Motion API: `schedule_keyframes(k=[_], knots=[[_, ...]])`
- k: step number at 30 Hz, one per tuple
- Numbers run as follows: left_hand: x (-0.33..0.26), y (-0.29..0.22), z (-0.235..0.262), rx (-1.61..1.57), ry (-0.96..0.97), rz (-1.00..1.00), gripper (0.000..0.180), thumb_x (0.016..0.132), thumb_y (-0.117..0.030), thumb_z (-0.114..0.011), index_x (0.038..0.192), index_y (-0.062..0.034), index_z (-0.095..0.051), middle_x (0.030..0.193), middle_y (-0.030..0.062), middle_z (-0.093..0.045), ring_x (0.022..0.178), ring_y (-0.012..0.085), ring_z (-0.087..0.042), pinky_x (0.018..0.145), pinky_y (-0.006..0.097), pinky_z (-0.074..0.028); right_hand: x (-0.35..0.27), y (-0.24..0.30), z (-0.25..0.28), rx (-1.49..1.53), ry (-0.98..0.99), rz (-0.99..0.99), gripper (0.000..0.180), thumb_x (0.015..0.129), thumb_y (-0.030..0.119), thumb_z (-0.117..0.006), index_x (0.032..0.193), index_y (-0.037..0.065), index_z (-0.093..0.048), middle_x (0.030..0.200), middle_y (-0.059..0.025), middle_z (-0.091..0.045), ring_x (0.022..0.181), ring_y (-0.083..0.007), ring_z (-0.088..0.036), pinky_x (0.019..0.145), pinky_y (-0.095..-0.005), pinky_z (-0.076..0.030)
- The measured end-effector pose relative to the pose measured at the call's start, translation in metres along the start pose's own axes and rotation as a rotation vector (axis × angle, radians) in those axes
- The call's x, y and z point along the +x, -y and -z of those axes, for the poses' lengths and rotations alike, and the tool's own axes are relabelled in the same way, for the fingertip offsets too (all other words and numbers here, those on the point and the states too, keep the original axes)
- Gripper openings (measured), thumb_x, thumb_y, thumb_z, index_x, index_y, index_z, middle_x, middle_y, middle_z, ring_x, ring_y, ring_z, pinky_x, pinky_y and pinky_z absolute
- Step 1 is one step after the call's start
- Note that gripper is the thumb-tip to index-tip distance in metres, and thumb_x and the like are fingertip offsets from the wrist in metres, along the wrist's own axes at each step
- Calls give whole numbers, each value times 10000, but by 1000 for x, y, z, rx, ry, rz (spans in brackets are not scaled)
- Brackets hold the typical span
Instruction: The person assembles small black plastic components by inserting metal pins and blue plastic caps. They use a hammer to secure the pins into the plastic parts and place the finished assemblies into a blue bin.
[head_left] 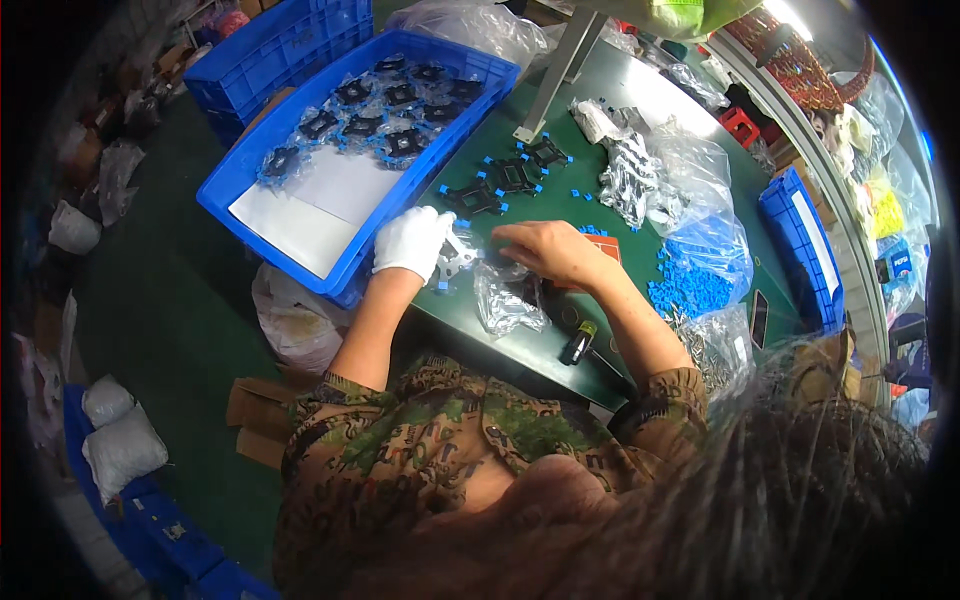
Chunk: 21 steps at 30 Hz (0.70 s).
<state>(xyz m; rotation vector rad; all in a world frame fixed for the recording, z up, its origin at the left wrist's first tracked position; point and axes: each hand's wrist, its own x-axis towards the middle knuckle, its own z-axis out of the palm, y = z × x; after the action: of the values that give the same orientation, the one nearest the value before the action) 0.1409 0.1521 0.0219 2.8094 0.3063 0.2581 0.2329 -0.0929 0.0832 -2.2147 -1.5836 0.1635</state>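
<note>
My left hand point(411, 243), in a white glove, is closed on the edge of a silver metal bracket point(456, 262) with small blue end caps, at the table's near edge. My bare right hand point(553, 250) is just right of this bracket, its fingers curled in and a little blurred. Whatever those fingers hold is hidden. Several black cross-shaped brackets point(514, 176) with blue caps lie beyond my hands on the green table point(530, 340). A clear bag of silver metal parts point(508, 300) lies below my right hand.
At the left, a blue crate point(330, 284) holds several bagged black brackets point(403, 144) and white sheets. Loose blue caps point(690, 282) spill beside a plastic bag at the right. Silver brackets point(630, 178) lie beyond, near a metal post point(552, 95). A small dark bottle point(580, 342) is near the front edge.
</note>
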Motion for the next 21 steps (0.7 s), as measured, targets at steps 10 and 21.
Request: schedule_keyframes(k=[10,21], knots=[[-12,-18,9,-140,-71,-78,412,1021,-461,-549,938,-79,-679,957,166,-698,922,408,-673,797,518,-522,19,-3,-12,127,42,-331,371,992,399,-640,1093,64,-762,983,-179,-750,927,-377,-712,828,-449,-554],[-6,-30,35,-271,29,130,421,939,-477,-673,875,-74,-774,914,207,-739,895,409,-712,792,492,-549,30,-21,-36,60,9,-288,309,965,364,-654,1035,90,-776,911,-157,-757,872,-370,-723,795,-467,-561]])
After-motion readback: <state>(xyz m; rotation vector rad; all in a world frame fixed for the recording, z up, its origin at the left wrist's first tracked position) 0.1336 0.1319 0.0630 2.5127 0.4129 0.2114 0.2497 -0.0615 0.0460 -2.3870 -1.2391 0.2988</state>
